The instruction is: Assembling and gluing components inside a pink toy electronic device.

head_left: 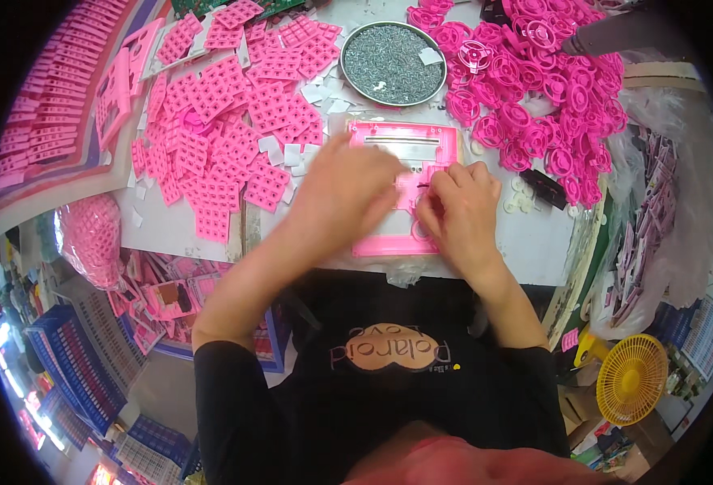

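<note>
A pink plastic housing (385,245) lies on the worktable in front of me, with a silvery slotted strip (401,148) across its upper part. My left hand (348,194) is over the left side of the housing, its fingers smeared by motion and partly hidden. On the right side, my right hand (463,208) has its thumb and fingers drawn together low over the housing. A small dark piece shows at those fingertips, too small to name. Just below them, a pink ring-shaped part (421,232) is partly covered by the hand.
Pink keypad-like pieces (211,153) are heaped at left among white paper squares (291,153). A round tin of small metal screws (393,65) stands behind the housing. Pink wheel-shaped parts (534,89) pile up at right, beside a black block (544,188). A yellow fan (631,378) stands lower right.
</note>
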Action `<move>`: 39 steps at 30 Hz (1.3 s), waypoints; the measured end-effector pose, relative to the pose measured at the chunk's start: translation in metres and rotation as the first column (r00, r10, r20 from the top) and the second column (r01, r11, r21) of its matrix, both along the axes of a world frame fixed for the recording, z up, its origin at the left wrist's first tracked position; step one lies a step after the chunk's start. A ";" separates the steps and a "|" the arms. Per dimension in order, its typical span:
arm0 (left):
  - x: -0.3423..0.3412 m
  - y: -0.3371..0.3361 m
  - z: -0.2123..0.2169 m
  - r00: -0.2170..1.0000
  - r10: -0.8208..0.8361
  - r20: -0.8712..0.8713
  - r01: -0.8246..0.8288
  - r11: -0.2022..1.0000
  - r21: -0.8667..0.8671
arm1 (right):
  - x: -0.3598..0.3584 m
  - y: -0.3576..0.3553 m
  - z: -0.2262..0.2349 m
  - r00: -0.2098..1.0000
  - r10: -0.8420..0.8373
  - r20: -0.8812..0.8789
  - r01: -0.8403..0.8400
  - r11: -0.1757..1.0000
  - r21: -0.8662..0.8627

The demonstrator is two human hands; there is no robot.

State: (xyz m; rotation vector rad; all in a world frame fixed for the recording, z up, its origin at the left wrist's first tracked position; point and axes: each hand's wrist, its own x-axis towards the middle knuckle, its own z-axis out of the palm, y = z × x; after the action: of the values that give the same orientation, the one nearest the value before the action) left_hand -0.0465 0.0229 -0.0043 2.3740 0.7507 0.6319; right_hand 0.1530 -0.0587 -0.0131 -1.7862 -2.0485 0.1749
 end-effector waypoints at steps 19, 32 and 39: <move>0.068 0.131 -0.026 0.922 0.326 -0.208 -0.258 0.919 0.299 | 0.096 0.120 0.108 0.788 0.281 -0.548 -0.056 0.919 0.391; 0.026 -0.043 -0.005 0.969 -0.026 0.246 -0.009 0.990 0.142 | 0.013 0.012 0.084 -0.102 0.240 -0.965 -0.329 0.908 0.260; 0.023 -0.049 -0.009 0.948 0.029 0.318 -0.058 0.995 0.083 | 0.007 0.007 0.087 -0.107 0.281 -0.954 -0.358 0.884 0.300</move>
State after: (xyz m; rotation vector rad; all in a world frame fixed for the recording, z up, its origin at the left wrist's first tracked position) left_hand -0.0234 -0.0257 -0.0135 2.2621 0.6434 1.0573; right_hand 0.1602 -0.0515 0.0736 -0.4913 -1.1402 1.2937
